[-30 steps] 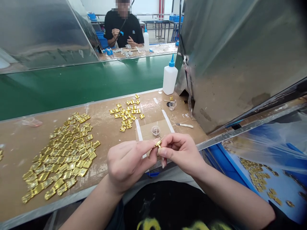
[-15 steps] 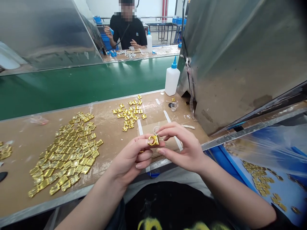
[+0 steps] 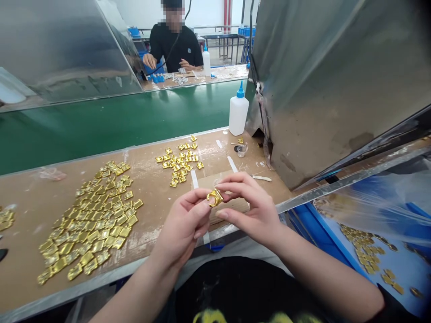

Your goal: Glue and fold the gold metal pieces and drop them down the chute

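A gold-coloured ring [image 3: 214,198] with a flat, plate-like top is pinched between the thumb and index finger of my left hand [image 3: 183,220]. Its round band faces me. My right hand [image 3: 257,208] is at the ring's right side, its fingers curved and its thumb spread away below them. The fingertips are close to the flat top; whether they touch it is hard to make out. Behind my hands lies a small group of gold pieces [image 3: 182,162]. Farther left, a large group of flat gold pieces [image 3: 96,220] covers the cardboard-topped bench [image 3: 151,215].
A white squeeze bottle [image 3: 239,114] with a blue nozzle stands at the bench's back edge, beside a small clear cup [image 3: 241,151]. A metal panel [image 3: 336,89] rises on the right above a blue tray [image 3: 313,229] of gold parts. Beyond the green belt [image 3: 134,119] sits a co-worker [image 3: 177,49].
The ring has turned in my left hand, so its flat top is more tilted. My left fingers have drawn in. Across the belt, the co-worker's raised hand has come down.
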### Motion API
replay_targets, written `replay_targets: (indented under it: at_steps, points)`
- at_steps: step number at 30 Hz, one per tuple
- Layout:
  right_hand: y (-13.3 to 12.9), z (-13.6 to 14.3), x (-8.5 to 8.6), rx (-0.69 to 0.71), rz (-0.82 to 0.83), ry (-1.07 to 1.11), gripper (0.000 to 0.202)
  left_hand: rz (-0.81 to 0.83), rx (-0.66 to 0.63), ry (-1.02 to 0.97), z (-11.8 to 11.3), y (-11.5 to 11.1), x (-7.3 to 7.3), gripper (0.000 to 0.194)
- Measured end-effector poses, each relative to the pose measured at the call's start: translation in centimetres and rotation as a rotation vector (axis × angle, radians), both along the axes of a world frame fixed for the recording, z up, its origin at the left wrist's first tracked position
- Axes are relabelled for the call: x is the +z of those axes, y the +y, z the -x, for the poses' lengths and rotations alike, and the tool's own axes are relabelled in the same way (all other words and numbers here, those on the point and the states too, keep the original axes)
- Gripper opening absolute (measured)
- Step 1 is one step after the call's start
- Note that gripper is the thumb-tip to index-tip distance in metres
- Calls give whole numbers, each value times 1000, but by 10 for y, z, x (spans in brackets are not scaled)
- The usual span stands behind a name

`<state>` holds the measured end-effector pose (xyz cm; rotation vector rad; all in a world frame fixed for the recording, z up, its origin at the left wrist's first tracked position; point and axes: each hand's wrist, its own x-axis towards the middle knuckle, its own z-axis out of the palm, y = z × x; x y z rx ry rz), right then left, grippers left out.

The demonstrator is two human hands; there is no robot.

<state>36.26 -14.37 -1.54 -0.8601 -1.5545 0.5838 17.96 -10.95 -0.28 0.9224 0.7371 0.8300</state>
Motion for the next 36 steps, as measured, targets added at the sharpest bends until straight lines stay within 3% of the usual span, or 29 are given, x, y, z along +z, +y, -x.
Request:
replay_targets:
  at_steps: [4, 6, 9, 13, 19, 24, 31, 36]
  points:
    - [-10, 15, -5, 21, 142, 305, 32, -517, 310, 97, 3, -3, -17, 12]
    - [-14, 22, -6, 136, 327, 504, 21, -764, 363, 166, 4, -3, -22, 12]
    - [-15, 28, -3, 391, 594, 695, 25, -981, 383, 219, 3, -2, -23, 20]
    - [-12, 28, 0, 516, 706, 827, 32, -1084, 350, 280, 6, -1, -20, 24]
    - [-12, 19, 4, 412, 744, 714, 36, -1106, 139, 478, 23, -3, -5, 31]
    - [-13, 17, 9, 303, 697, 661, 35, -1235, 126, 662, 27, -4, 12, 29]
    - [-14, 24, -1, 457, 707, 819, 31, -1385, 126, 730, 26, -7, 19, 32]
    - [-20, 31, -4, 466, 719, 946, 33, -1447, 149, 706, 24, -14, 18, 40]
